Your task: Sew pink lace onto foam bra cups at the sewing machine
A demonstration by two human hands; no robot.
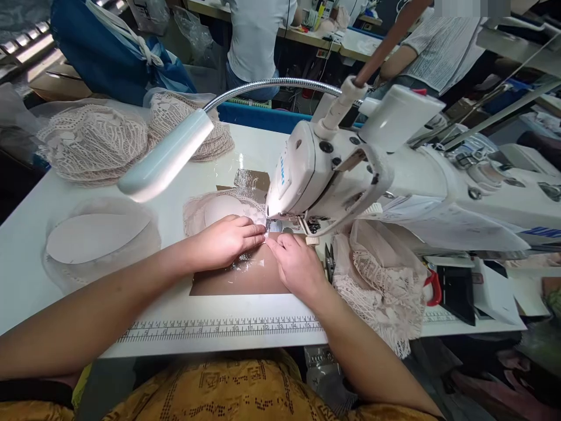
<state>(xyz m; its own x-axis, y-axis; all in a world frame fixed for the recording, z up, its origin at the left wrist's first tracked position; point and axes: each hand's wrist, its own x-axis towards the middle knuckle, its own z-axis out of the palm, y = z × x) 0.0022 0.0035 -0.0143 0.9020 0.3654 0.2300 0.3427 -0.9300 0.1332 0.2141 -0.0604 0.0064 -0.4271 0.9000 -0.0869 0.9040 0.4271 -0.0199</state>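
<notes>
The left hand (234,238) lies nearly flat against the lace piece (219,209), which spreads just beyond its fingers. Beside it the right hand (297,260) curls; I can't tell whether its grip pinches anything.

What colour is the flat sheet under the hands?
The sheet is brown, best seen in the head view.

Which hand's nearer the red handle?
Right. The right hand is left of the red handle, lace pieces between them; the left hand is farther left.
</notes>
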